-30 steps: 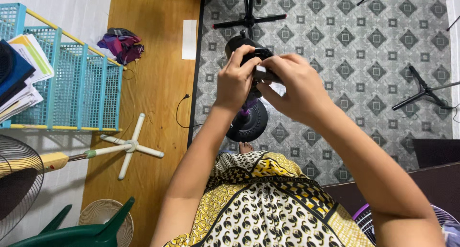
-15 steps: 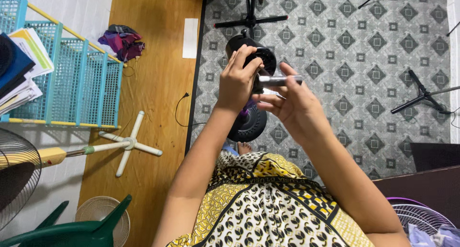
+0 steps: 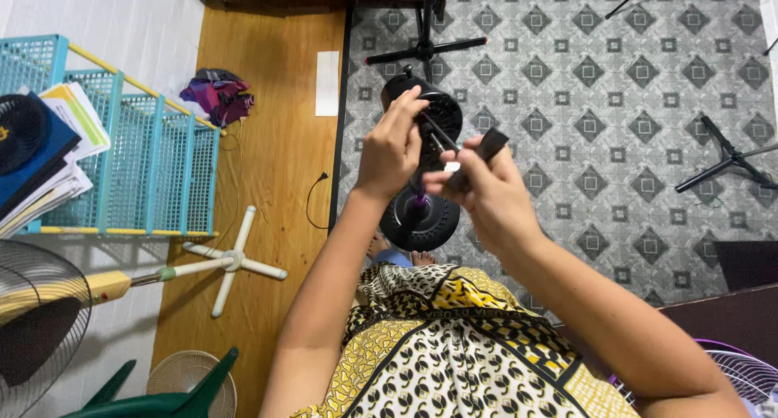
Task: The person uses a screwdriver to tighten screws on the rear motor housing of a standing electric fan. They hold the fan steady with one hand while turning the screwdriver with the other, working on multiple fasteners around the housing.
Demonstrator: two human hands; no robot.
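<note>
A: Head view, noted: left hand (image 3: 393, 147) pinched shut on the thin shaft of a black tool (image 3: 463, 152); right hand (image 3: 490, 195) wrapped tight round its handle.

B: Where did the tool sit?

A: Between both hands, held up over a round black motor (image 3: 429, 110), tip towards it. Contact couldn't be told. A black disc (image 3: 420, 222) stood just nearer, on the patterned floor (image 3: 616, 126).

B: Step in hand?

A: Judged as lining the tip up on the motor. Next move would call for a steady left-hand guide and a firm right-hand hold.

B: Surroundings?

A: Blue rack (image 3: 154, 175) well apart, far left.
</note>
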